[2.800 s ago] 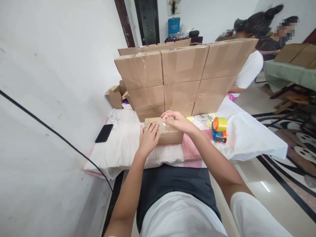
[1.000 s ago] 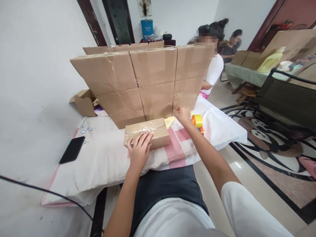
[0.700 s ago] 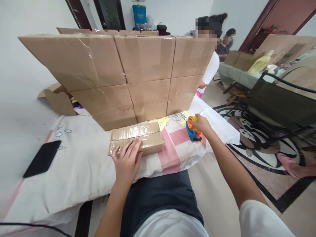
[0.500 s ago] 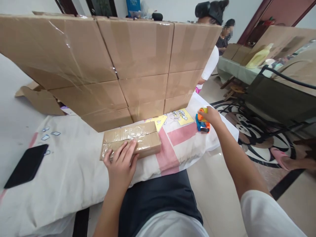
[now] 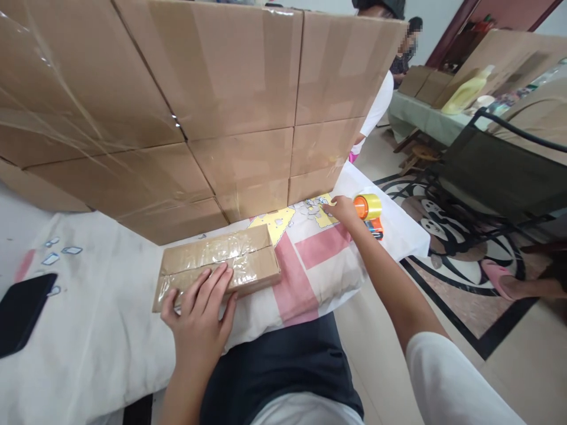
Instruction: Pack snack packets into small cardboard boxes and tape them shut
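Observation:
A flat cardboard box (image 5: 248,251) with shiny clear tape along its top lies on the cloth-covered table before me. My left hand (image 5: 201,316) rests on its near left part, fingers spread over the top and thumb by the front side. My right hand (image 5: 343,211) is over the patterned cloth to the right of the box, fingers pointing left and partly apart, with nothing visible in them. Just right of that hand stands a tape dispenser (image 5: 373,217), with a yellow roll, orange hub and blue part; my wrist is close to it.
A wall of taped cardboard boxes (image 5: 241,71) rises behind the small box. A black phone-like slab (image 5: 26,313) lies on the cloth (image 5: 101,330) at left. To the right are a dark folding chair (image 5: 491,171), another table (image 5: 425,115) with a yellow bottle (image 5: 467,91), and people beyond.
My right hand has let go of the tape dispenser and moved left of it. My left hand stays on the box. The view has shifted closer to the box wall.

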`<action>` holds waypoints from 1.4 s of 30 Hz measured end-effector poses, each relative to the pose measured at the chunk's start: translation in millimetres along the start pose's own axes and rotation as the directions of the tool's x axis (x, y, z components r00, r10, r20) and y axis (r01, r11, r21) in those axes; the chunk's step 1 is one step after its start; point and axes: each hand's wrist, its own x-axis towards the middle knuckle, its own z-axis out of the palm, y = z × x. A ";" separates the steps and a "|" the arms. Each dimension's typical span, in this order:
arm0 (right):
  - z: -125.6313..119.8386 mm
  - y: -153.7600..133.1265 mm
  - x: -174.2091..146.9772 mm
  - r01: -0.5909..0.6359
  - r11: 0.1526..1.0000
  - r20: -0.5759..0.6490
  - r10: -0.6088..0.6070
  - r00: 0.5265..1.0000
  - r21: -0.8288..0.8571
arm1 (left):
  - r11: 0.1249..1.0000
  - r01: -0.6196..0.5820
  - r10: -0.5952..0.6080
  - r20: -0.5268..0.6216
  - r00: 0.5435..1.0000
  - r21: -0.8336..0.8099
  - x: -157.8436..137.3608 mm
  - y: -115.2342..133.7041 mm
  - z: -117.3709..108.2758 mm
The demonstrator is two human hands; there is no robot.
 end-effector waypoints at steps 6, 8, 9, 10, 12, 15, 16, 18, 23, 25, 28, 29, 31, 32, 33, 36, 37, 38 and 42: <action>17.0 12.4 4.5 0.008 0.987 -0.168 0.019 0.986 0.158 | 0.999 -0.034 0.034 -0.025 0.999 0.019 -0.5 -1.7 2.0; 14.8 15.7 2.7 0.030 0.970 -0.239 0.030 0.970 0.243 | 0.999 -0.034 0.035 -0.028 0.999 0.025 0.0 -2.3 2.8; 13.4 16.8 1.5 0.041 0.956 -0.269 0.040 0.962 0.290 | 0.999 -0.037 0.038 -0.032 0.999 0.026 0.2 -2.7 3.2; 11.9 17.3 -0.2 0.052 0.939 -0.290 0.052 0.956 0.340 | 0.999 -0.041 0.041 -0.035 0.999 0.027 0.3 -2.9 3.7; 9.7 15.7 -6.5 0.069 0.893 -0.299 0.075 0.951 0.444 | 0.998 -0.052 0.054 -0.038 0.998 0.029 0.4 -3.1 4.5; 10.5 3.9 -29.2 0.095 0.783 -0.249 0.079 0.965 0.615 | 0.997 -0.065 0.066 -0.041 0.997 0.033 -0.1 -3.6 5.3; 12.5 -2.9 -41.2 0.107 0.697 -0.227 0.082 0.970 0.709 | 0.997 -0.065 0.066 -0.041 0.997 0.034 -0.5 -4.7 5.2; 20.1 -19.9 -70.9 0.112 0.446 -0.172 0.096 0.980 0.888 | 0.998 -0.063 0.063 -0.033 0.997 0.025 -1.8 -9.6 4.4; 54.9 -66.3 -156.8 -0.038 0.222 0.037 0.009 0.999 0.974 | 0.999 0.006 -0.003 0.050 0.999 -0.053 -5.6 -38.0 -3.4; 68.9 -79.8 -183.7 -0.096 0.203 0.110 -0.059 0.992 0.975 | 0.996 0.057 -0.050 0.087 0.995 -0.074 -5.4 -48.0 -7.0; 83.8 -93.9 -206.5 -0.234 0.076 0.240 -0.077 0.968 0.969 | 0.995 0.065 -0.055 0.127 0.990 -0.080 -3.0 -52.6 -9.3; 87.1 -97.5 -209.8 -0.288 0.025 0.289 -0.075 0.954 0.957 | 0.995 0.063 -0.052 0.136 0.989 -0.074 -2.0 -51.6 -9.3; 91.0 -103.7 -211.9 -0.372 -0.070 0.366 -0.082 0.927 0.926 | 0.996 0.070 -0.061 0.145 0.987 -0.060 -0.4 -47.6 -8.7; 91.9 -106.2 -211.6 -0.400 -0.100 0.392 -0.092 0.915 0.911 | 0.995 0.078 -0.069 0.145 0.987 -0.057 0.2 -45.3 -8.4; 92.1 -108.3 -211.0 -0.424 -0.114 0.414 -0.103 0.904 0.898 | 0.995 0.081 -0.072 0.144 0.987 -0.057 0.6 -43.2 -8.3; 91.2 -111.7 -208.0 -0.489 -0.119 0.478 -0.114 0.871 0.864 | 0.994 0.098 -0.089 0.143 0.986 -0.056 1.0 -39.1 -9.0; 91.0 -112.1 -206.7 -0.513 -0.125 0.500 -0.119 0.858 0.849 | 0.993 0.104 -0.095 0.145 0.985 -0.058 1.0 -38.4 -9.4; 91.2 -112.2 -205.3 -0.535 -0.138 0.521 -0.128 0.844 0.834 | 0.992 0.112 -0.101 0.151 0.983 -0.062 1.1 -38.0 -9.9; 95.1 -113.6 -198.0 -0.579 -0.182 0.549 -0.192 0.814 0.795 | 0.988 0.132 -0.118 0.166 0.979 -0.078 1.7 -36.6 -11.2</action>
